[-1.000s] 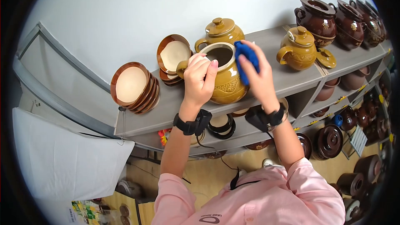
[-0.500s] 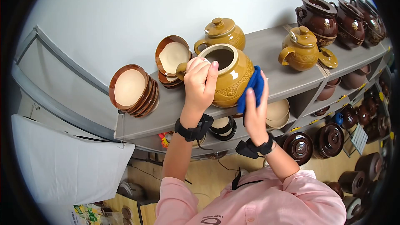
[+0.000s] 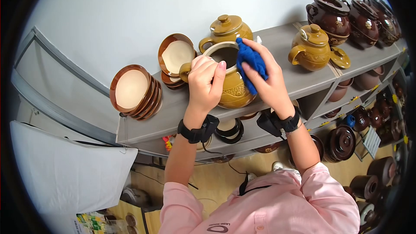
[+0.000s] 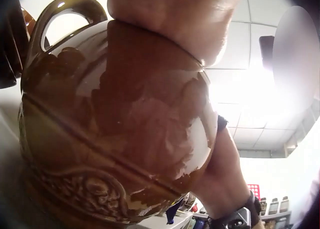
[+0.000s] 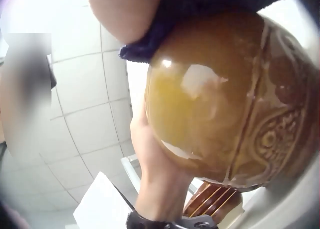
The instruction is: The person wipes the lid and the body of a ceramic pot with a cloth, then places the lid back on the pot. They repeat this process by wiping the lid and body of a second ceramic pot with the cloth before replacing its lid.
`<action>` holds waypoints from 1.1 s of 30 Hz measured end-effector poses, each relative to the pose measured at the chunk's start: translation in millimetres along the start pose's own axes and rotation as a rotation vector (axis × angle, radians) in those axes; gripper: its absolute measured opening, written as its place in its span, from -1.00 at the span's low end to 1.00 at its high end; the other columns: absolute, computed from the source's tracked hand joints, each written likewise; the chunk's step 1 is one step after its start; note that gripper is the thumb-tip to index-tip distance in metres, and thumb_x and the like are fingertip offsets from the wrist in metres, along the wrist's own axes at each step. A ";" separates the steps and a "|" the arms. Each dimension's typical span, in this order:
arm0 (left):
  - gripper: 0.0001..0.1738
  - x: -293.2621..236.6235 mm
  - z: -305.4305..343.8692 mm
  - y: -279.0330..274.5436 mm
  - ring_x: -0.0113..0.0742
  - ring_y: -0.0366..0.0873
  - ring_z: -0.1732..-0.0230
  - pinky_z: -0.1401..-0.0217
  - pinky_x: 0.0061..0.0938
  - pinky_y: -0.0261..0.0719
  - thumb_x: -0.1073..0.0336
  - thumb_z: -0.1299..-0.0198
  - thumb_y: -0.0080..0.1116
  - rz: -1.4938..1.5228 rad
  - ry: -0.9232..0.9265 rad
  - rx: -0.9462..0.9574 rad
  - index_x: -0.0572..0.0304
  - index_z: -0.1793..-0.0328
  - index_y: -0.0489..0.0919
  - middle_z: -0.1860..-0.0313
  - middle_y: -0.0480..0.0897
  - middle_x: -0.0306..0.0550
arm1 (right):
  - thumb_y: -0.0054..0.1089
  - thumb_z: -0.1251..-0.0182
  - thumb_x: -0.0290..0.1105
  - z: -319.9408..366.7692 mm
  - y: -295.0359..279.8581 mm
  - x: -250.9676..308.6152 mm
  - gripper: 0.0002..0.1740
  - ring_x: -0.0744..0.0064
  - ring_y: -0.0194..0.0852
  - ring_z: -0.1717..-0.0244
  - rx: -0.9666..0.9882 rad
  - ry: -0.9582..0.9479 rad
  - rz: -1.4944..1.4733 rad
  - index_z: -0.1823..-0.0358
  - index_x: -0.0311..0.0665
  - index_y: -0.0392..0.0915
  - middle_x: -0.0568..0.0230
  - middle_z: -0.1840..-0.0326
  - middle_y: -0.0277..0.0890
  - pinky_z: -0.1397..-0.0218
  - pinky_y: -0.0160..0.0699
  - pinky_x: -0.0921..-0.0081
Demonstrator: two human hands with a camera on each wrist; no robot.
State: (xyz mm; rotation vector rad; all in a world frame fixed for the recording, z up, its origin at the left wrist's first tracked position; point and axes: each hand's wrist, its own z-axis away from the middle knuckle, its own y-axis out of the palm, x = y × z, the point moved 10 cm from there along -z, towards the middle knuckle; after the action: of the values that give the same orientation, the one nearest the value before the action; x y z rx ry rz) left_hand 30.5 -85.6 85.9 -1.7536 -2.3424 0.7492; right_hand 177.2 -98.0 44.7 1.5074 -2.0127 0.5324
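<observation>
A mustard-glazed pot (image 3: 234, 90) without a lid stands upright on the grey shelf, its pale rim around a dark interior. My left hand (image 3: 205, 80) grips the pot's rim on the left side, fingers curled over it, near the side handle (image 3: 185, 73). In my right hand (image 3: 271, 78) a blue cloth (image 3: 252, 63) is pinched and pressed against the rim and upper right side. The right wrist view shows the cloth (image 5: 145, 50) lying on the glossy pot wall (image 5: 210, 104). The left wrist view shows the wall (image 4: 120, 114) beneath my left hand (image 4: 172, 19).
Behind the pot stands a lidded mustard teapot (image 3: 232, 28). Stacked brown bowls (image 3: 132, 90) are at the left. A smaller teapot (image 3: 311, 52), a loose lid (image 3: 340, 57) and dark brown jars (image 3: 331, 19) stand to the right. More pottery fills the lower shelves.
My right hand and the cloth went down along the pot's right side, then came back up to the rim. The left hand has kept its grip on the rim.
</observation>
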 end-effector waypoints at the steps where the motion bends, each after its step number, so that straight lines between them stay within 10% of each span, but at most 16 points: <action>1: -0.71 1.0 0.5 0.1 -0.09 0.33 0.48 0.06 -0.33 0.45 0.43 -0.31 0.02 0.004 -0.004 -0.001 0.43 0.49 0.46 0.60 0.36 0.00 | 0.22 -0.29 -0.43 2.4 -3.0 -12.9 -0.51 0.26 0.42 -0.21 -0.020 0.093 -0.075 -0.25 -0.30 0.40 0.08 -0.19 0.47 -0.29 0.35 0.41; 7: -0.71 1.6 0.9 -0.6 -0.07 0.39 0.46 0.08 -0.28 0.41 0.43 -0.26 0.11 0.012 -0.019 -0.022 0.35 0.55 0.47 0.61 0.42 -0.02 | 0.01 -0.48 -0.13 55.2 9.9 -122.2 -0.49 0.48 0.41 -0.18 -0.206 0.796 -0.803 -0.29 -0.33 0.34 0.25 -0.17 0.47 -0.28 0.34 0.51; 19: -0.78 -26.9 1.6 8.7 0.04 0.47 0.25 -0.17 -0.13 0.39 0.37 -0.34 0.01 -0.279 -0.049 0.033 0.37 0.33 0.54 0.42 0.53 0.07 | -0.01 -0.49 -0.12 52.9 8.2 -127.0 -0.51 0.51 0.42 -0.12 -0.190 0.706 -0.791 -0.23 -0.35 0.36 0.24 -0.12 0.50 -0.26 0.34 0.49; 25: -0.75 -31.8 1.8 16.0 -0.06 0.44 0.32 -0.23 -0.09 0.34 0.30 -0.21 0.20 -0.370 -0.051 -0.051 0.25 0.47 0.49 0.51 0.48 -0.05 | -0.20 -0.53 -0.01 36.9 -30.5 -79.4 -0.46 -0.09 0.54 0.00 -0.062 0.418 0.336 -0.24 -0.31 0.37 -0.14 0.08 0.60 -0.17 0.40 0.29; 28: -0.77 -29.1 2.3 13.6 -0.08 0.46 0.34 -0.23 -0.09 0.34 0.30 -0.12 0.26 -0.323 -0.040 -0.048 0.22 0.49 0.50 0.54 0.50 -0.10 | -0.24 -0.53 0.03 37.6 -36.9 -57.6 -0.44 -0.29 0.49 0.07 0.006 0.499 0.452 -0.24 -0.28 0.38 -0.22 0.12 0.58 -0.08 0.44 0.15; 33: -0.75 -24.7 2.7 6.0 -0.07 0.43 0.41 -0.19 -0.09 0.43 0.35 -0.13 0.25 -0.192 0.008 -0.037 0.27 0.52 0.47 0.56 0.46 -0.05 | -0.10 -0.50 0.03 49.0 -30.1 -80.4 -0.44 0.52 0.56 0.32 -0.046 0.724 -0.298 -0.23 -0.32 0.35 0.22 0.15 0.54 0.61 0.62 0.56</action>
State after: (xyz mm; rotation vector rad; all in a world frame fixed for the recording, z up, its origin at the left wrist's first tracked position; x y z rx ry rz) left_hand 42.7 -108.1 85.6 -1.5131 -2.4880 0.6719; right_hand 213.0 -77.8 -45.2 1.2991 -1.2166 0.7622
